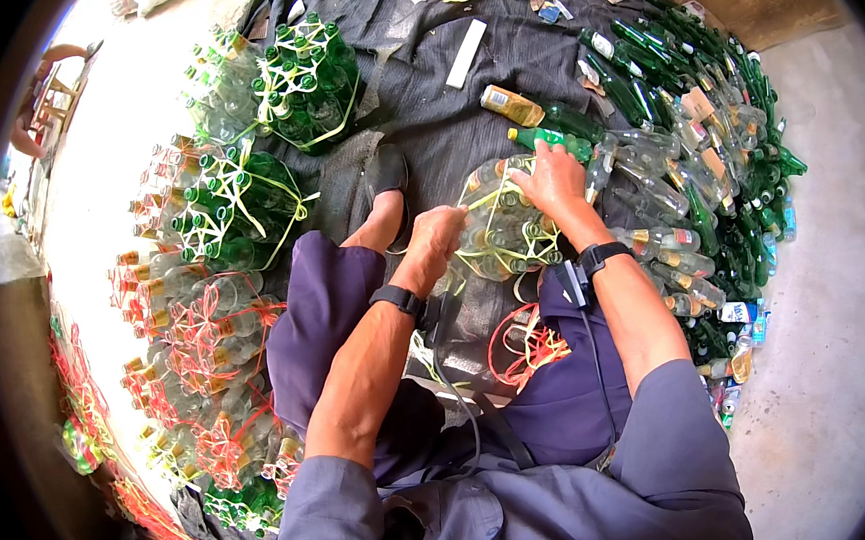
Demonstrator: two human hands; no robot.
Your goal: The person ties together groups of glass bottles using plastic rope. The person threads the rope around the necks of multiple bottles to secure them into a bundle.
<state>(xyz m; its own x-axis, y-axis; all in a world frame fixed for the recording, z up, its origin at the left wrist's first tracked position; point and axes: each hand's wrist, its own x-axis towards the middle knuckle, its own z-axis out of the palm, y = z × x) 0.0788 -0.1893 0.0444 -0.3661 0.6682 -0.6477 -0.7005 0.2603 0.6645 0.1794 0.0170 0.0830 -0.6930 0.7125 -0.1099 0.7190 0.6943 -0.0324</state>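
Note:
A bundle of clear glass bottles (504, 235) lies on the dark woven sheet between my feet, with yellow-green plastic twine (493, 196) around and across it. My left hand (437, 232) is closed on a strand of this twine at the bundle's left side. On the bundle's upper right rests my right hand (555, 178), fingers bent over the bottles and twine; its fingertips are partly hidden, so its hold cannot be told. Just above that hand lies a green plastic bottle (543, 137) with a yellow cap. Both wrists wear black straps.
Tied bundles of green bottles (306, 83) and clear bottles (214, 315) stand at the left. Loose bottles (651, 172) are heaped at the right. A golden can (513, 106) and a white strip (465, 53) lie ahead. Red twine (524, 346) lies near my leg. Another person's limbs (49, 60) show far left.

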